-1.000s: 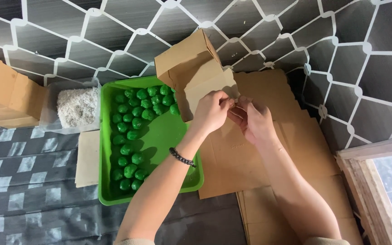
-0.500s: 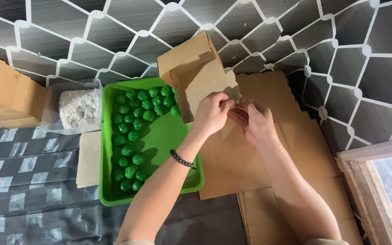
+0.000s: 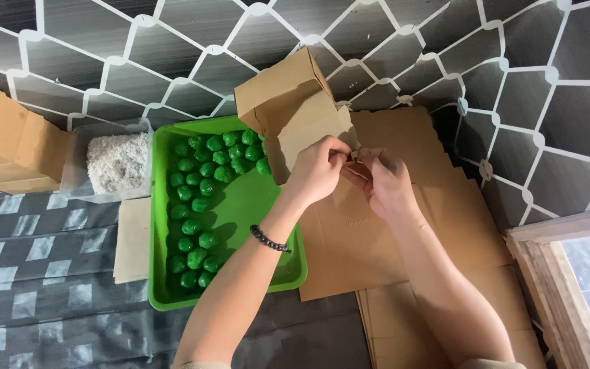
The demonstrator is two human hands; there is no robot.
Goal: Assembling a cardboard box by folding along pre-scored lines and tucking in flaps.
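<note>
Almost no shift: both hands stay at the small cardboard box (image 3: 293, 109) above the green tray (image 3: 288, 270). Left hand (image 3: 317, 171) and right hand (image 3: 382, 179) pinch its flap; folding step, next needs a firm tuck.

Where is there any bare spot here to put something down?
Free: the green tray's right half beside the green balls, and the flat cardboard right of both hands. Crowded: the folded box where left hand and right hand meet.
</note>
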